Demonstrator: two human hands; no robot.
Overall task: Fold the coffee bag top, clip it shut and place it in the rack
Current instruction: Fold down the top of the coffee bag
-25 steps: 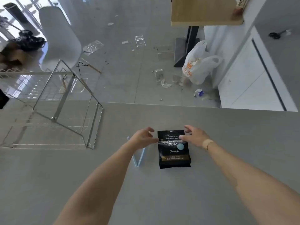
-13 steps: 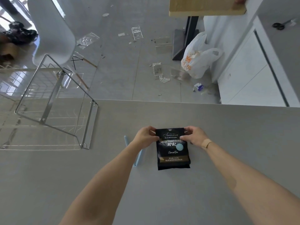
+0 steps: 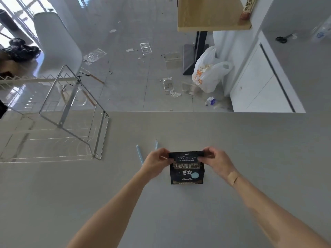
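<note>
A black coffee bag (image 3: 187, 173) with gold and white lettering stands on the grey table (image 3: 179, 212), its top edge raised. My left hand (image 3: 156, 161) pinches the bag's top left corner and my right hand (image 3: 214, 160) pinches the top right corner. A pale blue clip (image 3: 139, 154), open in a V, lies on the table just left of my left hand, partly hidden behind it. The wire rack (image 3: 75, 122) sits at the table's left side, well away from the bag.
The table's far edge runs just beyond the rack. Past it lies a tiled floor with scattered plastic scraps, a white chair (image 3: 57, 43), a white shopping bag (image 3: 207, 72) and a wooden tabletop (image 3: 213, 14). Scissors (image 3: 282, 39) lie on a grey counter at far right.
Both hands have closed on the bag's top corners and lifted the top edge up off the table, so the bag looks shorter and more upright. The view has shifted a little.
</note>
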